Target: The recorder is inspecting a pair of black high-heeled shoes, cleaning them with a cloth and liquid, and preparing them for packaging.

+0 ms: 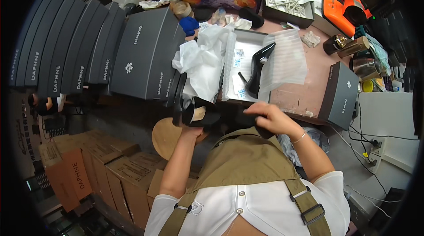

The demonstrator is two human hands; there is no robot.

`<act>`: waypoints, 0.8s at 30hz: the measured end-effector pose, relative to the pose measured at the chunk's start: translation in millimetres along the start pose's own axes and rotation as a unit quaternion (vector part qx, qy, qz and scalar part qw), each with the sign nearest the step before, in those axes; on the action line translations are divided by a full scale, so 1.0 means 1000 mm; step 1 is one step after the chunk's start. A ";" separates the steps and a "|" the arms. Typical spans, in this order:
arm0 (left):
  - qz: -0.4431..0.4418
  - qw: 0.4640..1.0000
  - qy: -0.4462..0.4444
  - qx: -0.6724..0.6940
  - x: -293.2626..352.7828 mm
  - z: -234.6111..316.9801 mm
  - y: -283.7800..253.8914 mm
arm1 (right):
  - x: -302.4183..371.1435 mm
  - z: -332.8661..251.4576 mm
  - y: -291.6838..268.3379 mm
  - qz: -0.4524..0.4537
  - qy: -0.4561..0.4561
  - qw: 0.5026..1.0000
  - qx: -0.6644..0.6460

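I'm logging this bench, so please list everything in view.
Open box: one, pale inside, table centre
Heeled shoe: one, black, open box
Wrapping: several, white, table centre
Shoeboxes or lids: several, dark grey, both sides
Sticks: many, white, rear box
Device: one, orange, upper right
Clutter: uncounted, mixed, table back
Cartons: several, brown, lower left
Stool: one, tan, below table
Held shoe: one, black, table front
Left hand: one, bare, holding shoe
Right hand: one, bare, table edge

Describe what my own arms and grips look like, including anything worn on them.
Your arms are bare below short white sleeves. Your left grip and right grip are ungloved, and a thin, silvery bracelet circles your right wrist.
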State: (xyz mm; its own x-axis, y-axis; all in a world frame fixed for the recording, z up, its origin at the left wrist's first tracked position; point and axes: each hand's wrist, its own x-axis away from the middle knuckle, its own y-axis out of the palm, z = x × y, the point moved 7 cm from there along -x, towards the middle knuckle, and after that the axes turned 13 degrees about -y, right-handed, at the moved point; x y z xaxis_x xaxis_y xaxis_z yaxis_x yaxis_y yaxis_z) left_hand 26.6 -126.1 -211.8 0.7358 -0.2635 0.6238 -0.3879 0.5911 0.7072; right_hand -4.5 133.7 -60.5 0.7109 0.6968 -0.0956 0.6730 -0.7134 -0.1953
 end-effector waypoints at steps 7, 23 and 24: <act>0.247 0.940 -0.127 0.196 -0.037 0.015 0.048 | 0.025 0.053 -0.038 0.131 0.123 0.978 -0.105; -0.018 0.880 0.168 -0.444 -0.095 -0.010 0.190 | 0.067 0.038 -0.093 0.310 0.152 0.915 -0.209; -0.024 0.879 0.179 -0.442 -0.074 -0.004 0.202 | 0.051 0.030 -0.104 0.337 0.112 0.922 -0.157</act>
State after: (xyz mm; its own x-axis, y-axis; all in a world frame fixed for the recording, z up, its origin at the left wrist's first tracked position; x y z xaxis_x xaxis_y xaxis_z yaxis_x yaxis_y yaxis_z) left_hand -103.9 16.3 -116.4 0.9284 -0.1415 0.3435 0.1148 0.9887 0.0969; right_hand -44.3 245.7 -74.0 0.9896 0.0808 0.1186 0.0651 -0.9892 0.1311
